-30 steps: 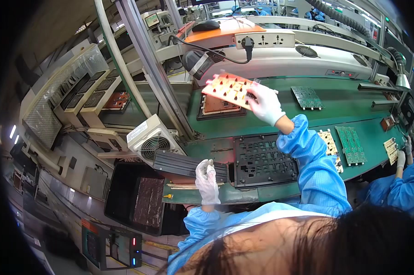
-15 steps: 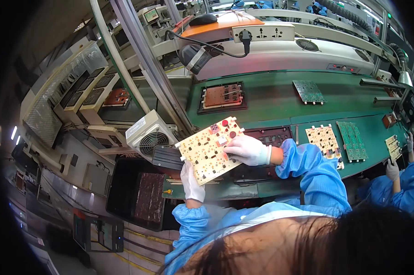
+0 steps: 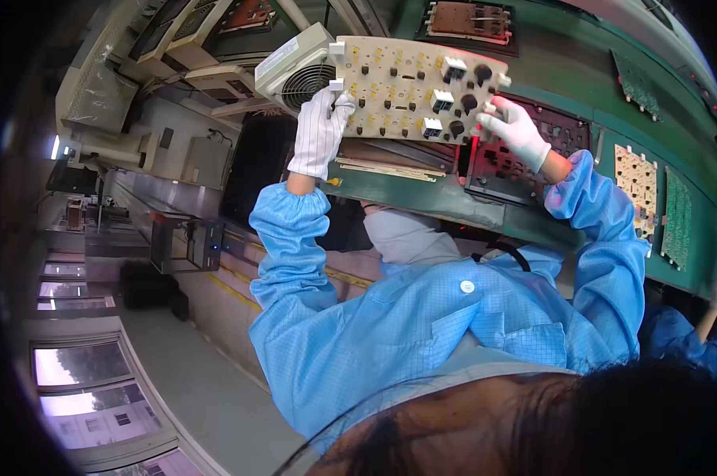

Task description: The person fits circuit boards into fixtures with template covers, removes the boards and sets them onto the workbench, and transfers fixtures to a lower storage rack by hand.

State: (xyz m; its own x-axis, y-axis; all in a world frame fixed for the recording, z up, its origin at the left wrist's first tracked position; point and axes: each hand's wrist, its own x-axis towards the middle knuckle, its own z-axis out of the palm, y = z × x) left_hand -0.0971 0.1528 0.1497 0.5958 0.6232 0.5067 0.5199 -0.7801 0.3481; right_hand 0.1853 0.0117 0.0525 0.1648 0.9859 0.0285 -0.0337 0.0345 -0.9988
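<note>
A cream circuit board (image 3: 410, 91) with black, white and yellow parts is held up between my two white-gloved hands, its component side towards the camera. My left hand (image 3: 320, 133) grips its left edge by the white tabs. At the right edge, my right hand (image 3: 519, 133) pinches the board between thumb and fingers. Below and behind the right end of the board lies a dark frame with cut-outs (image 3: 561, 131), partly covered by my right hand. A strip of pale bars (image 3: 390, 169) lies under the board near the bench's front edge.
A fan unit (image 3: 303, 79) stands behind my left hand. A reddish board in a black frame (image 3: 469, 22) lies at the back. Green boards (image 3: 676, 218) (image 3: 634, 83) and another cream board (image 3: 635, 186) lie to the right. A co-worker's blue sleeve (image 3: 684, 337) shows at far right.
The view has tilted and turned. The board, first in my right hand alone over the back of the bench, came down into both hands and is now held up level.
</note>
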